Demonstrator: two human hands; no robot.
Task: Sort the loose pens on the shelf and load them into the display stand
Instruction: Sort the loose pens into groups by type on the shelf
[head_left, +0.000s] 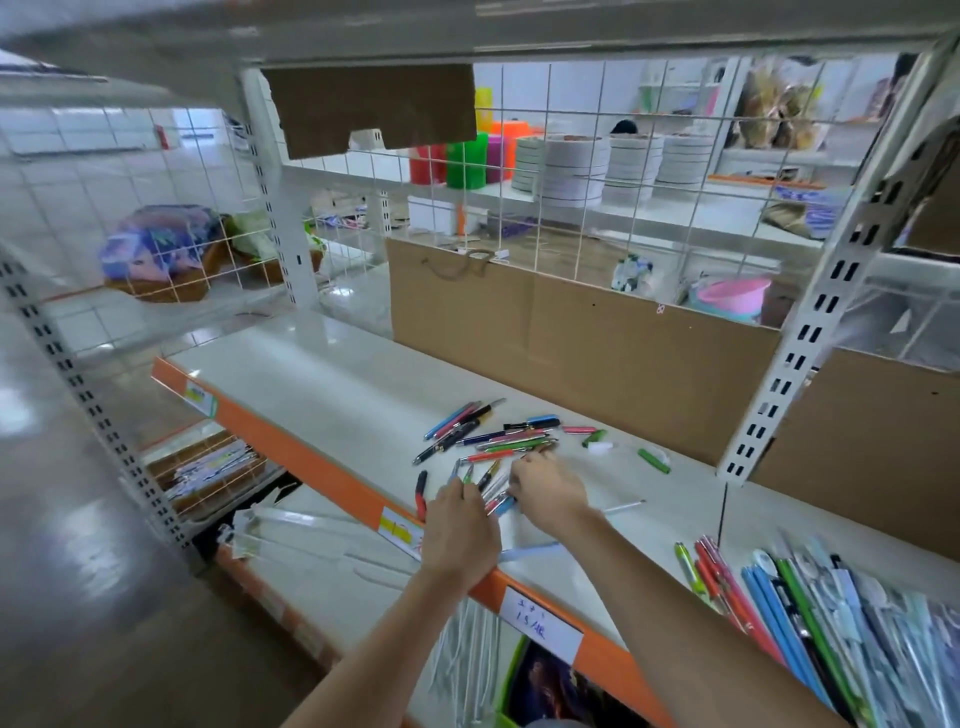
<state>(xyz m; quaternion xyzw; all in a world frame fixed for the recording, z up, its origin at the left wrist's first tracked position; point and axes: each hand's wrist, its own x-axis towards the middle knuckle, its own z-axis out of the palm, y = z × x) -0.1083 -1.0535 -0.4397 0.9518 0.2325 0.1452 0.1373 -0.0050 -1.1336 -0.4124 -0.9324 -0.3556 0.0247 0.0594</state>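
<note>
Two bare forearms reach over the orange front lip (322, 462) of the white shelf (332, 379), and that lip serves as the landmark. Just behind it, the left hand (460, 530) curls over a small bunch of pens (493, 493); its palm covers their lower ends, so their number cannot be told. The right hand (545, 496) lies just beside it, fingers bent onto the same bunch, fingertips hidden behind the knuckles; whether it truly pinches a pen is hard to make out. A red-and-black pen (421, 493) lies along the lip, just left of the left hand. Below the lip hangs a white handwritten price label (540, 626).

Farther back from the lip lies the loose heap of pens (488, 434): slim, smooth plastic barrels in blue, pink, black, green and red, crossing one another. Two green caps (653, 460) lie apart to its right. At the lip's right end, long packaged pens (810, 623) fan out, blurred and cut off by the frame edge.

Farthest from the lip, a matte brown cardboard sheet (571, 343) stands against the white wire grid (597, 171).
</note>
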